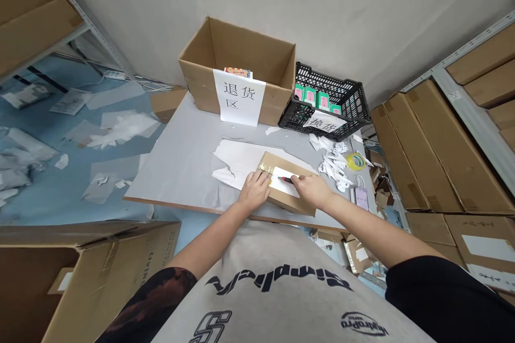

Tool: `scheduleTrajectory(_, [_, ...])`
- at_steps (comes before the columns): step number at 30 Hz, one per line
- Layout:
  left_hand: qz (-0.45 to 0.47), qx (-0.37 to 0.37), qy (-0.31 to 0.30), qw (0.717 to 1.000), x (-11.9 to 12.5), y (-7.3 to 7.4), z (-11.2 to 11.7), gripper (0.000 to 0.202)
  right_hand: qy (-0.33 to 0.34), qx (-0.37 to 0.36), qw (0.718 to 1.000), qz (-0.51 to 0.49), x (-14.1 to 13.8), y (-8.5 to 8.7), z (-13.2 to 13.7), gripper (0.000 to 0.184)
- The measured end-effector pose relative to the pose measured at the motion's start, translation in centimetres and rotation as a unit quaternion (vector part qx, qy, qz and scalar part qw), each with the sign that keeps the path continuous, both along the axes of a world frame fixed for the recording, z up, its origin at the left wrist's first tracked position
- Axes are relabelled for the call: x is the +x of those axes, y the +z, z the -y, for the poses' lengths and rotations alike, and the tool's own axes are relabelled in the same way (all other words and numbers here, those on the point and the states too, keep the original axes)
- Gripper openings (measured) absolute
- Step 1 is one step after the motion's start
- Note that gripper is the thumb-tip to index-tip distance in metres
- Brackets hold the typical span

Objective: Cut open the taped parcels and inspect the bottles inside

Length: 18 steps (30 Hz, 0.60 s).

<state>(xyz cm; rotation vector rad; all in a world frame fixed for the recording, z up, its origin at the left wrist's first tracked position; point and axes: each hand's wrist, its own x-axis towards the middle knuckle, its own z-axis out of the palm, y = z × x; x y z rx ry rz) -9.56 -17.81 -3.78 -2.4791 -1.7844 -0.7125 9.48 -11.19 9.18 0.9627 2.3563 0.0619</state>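
Note:
A small brown cardboard box (290, 202) lies at a slant near the table's front edge, with clear tape across its left end and a white label (282, 186) on top. My left hand (256, 188) grips the box's left end, its fingers pressed on the taped top. My right hand (311, 188) is closed around a slim red-and-black tool (286, 179), whose tip points left over the label. Whether it is a knife or a pen I cannot tell. Torn white paper (237, 158) lies under and behind the box.
An open cardboard carton (197, 83) and a black plastic crate (354, 104) holding several green-and-pink boxes stand at the back. Crumpled paper (333, 166), a yellow tape roll (356, 161) and a phone-like device (361, 197) lie right. Stacked cartons (454, 155) flank the table.

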Motion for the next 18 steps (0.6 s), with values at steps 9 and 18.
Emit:
scheduleTrajectory(9, [-0.015,-0.037,-0.005,0.999,0.0,0.5,-0.3,0.04,-0.029,0.005,0.999,0.029,-1.4,-0.3,0.5,0.032])
scheduleTrajectory(18, [-0.012,-0.064,-0.005,0.998,-0.1,0.9,-0.5,0.039,-0.027,-0.005,0.998,0.053,0.3,0.1,-0.1,0.027])
